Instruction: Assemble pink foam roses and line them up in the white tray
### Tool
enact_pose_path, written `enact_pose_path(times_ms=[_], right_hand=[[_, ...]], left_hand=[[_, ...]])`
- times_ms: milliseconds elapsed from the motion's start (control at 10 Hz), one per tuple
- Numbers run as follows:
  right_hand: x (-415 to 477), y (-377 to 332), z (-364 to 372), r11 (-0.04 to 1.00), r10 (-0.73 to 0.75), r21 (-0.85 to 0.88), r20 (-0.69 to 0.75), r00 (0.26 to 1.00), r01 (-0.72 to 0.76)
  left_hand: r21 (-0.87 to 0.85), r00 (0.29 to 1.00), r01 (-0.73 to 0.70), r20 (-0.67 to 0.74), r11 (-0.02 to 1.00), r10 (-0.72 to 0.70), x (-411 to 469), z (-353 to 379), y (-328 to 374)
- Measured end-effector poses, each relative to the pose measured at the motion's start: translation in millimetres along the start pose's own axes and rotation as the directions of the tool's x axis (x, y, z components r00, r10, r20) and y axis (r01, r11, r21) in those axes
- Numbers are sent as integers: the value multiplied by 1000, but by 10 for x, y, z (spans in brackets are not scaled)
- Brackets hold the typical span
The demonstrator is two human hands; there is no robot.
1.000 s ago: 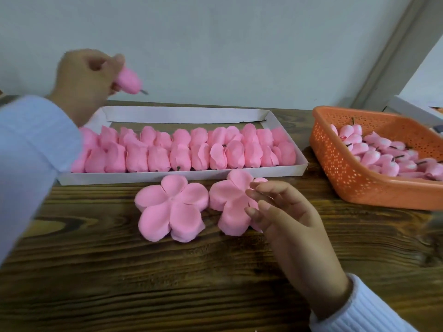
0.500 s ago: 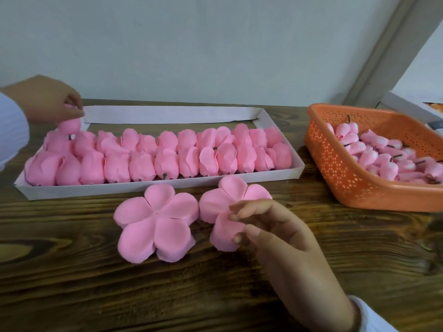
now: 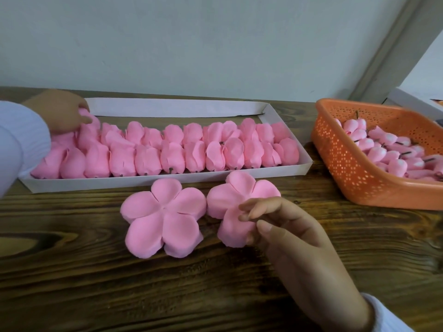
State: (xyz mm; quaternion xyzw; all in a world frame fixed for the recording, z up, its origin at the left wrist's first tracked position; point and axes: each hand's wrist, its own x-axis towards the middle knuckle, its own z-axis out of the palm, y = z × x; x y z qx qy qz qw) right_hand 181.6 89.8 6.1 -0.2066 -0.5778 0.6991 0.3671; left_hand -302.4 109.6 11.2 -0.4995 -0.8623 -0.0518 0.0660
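A long white tray (image 3: 167, 181) lies across the wooden table and holds two rows of finished pink foam roses (image 3: 172, 154). My left hand (image 3: 60, 113) reaches into the tray's far left end, fingers curled round a foam rose (image 3: 93, 122) at the end of the back row. Two flat five-lobed pink petal pieces lie in front of the tray: one on the left (image 3: 163, 216), one on the right (image 3: 227, 200). My right hand (image 3: 294, 240) hovers over the right piece, its loosely curled fingertips at the lower lobe. It hides part of that piece.
An orange perforated basket (image 3: 347, 168) stands at the right, filled with pink foam buds (image 3: 383, 152) on dark stems. A white box corner (image 3: 407, 101) shows behind it. A pale wall runs along the table's far edge.
My left hand has come down from above the tray with the rose and set it into the left end of the back row. My right hand stays over the right petal piece.
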Motion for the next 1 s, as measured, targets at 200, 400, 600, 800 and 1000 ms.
enact_pose_path(times_ms=[200,400,600,800,1000], right_hand=[[10,-4,-1,1000,16,15,0,1000,-16],[10,0,-12,1000,22,22,3,1000,-22],[3,9,-21,1000,28,-2,1,1000,-28],[-2,9,-16,999,36,11,-9,999,-36],[3,-1,-4,998,48,28,-16,999,-48]], left_hand=[[-3,987,9,159,1000,-9,-3,-19,22],[-4,983,-5,183,1000,6,12,-6,7],[-60,999,-27,32,998,29,-2,23,-78],[-93,997,-75,16,993,77,-128,-38,-128],[-47,983,3,-181,999,-12,-225,-169,-40]])
